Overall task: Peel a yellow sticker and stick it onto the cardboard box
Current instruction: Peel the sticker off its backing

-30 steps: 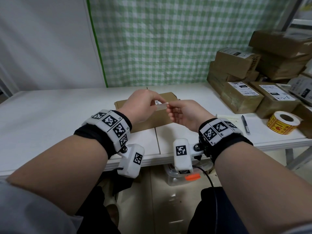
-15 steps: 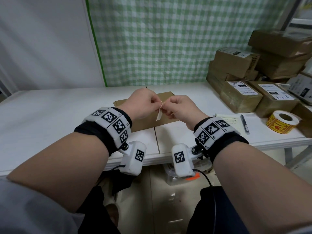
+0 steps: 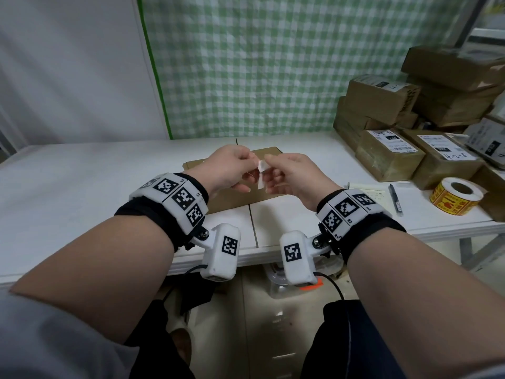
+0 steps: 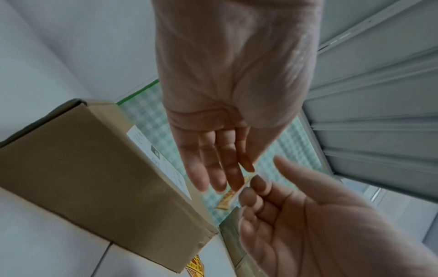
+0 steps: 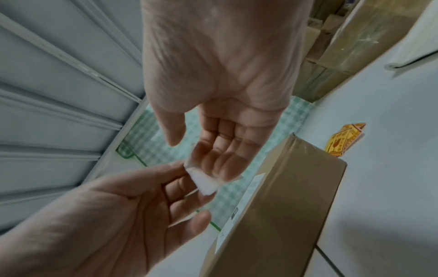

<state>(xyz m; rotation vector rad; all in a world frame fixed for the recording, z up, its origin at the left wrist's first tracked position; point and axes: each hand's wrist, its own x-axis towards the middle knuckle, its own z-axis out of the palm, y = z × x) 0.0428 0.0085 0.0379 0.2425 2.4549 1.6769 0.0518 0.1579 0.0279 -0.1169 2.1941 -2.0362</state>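
A small yellow sticker (image 4: 227, 199) on its white backing (image 3: 261, 172) hangs between both hands, above the table. My left hand (image 3: 232, 168) pinches its upper edge from the left. My right hand (image 3: 289, 173) pinches it from the right, fingertips almost touching the left ones. Its white side (image 5: 204, 182) faces the right wrist view and its yellow face shows in the left wrist view. Whether sticker and backing have come apart is hidden by the fingers. The flat cardboard box (image 3: 240, 199) lies on the table under the hands, with a white label (image 4: 166, 165) on top.
A roll of yellow stickers (image 3: 455, 196) stands on the table's right end, a black pen (image 3: 395, 198) and a notepad beside it. Several labelled cardboard boxes (image 3: 390, 154) are stacked at the back right. The white table (image 3: 82, 187) reaches left of the box.
The sticker, held level between the hands a second ago, now hangs down from the fingertips. Both hands have drawn closer together and stay above the box.
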